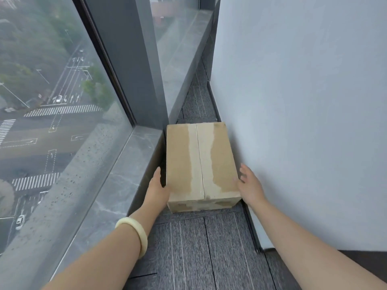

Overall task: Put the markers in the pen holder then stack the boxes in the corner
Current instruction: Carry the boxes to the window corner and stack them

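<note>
Below, a cardboard box (pixel 201 164) is set on the carpet in the corner, between sill (pixel 125 174) and wall (pixel 293 122); left hand (pixel 156 189) and right hand (pixel 250 185) flank it, each grip open, seemingly just touching; squaring it flush is advised.

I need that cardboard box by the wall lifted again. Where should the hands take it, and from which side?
Probably by its two long side faces near the front corners, coming from the near end. The cardboard box sits lengthwise between the window ledge and the wall, so only narrow gaps flank it. The left hand and right hand are already there, open, one on each side.
</note>
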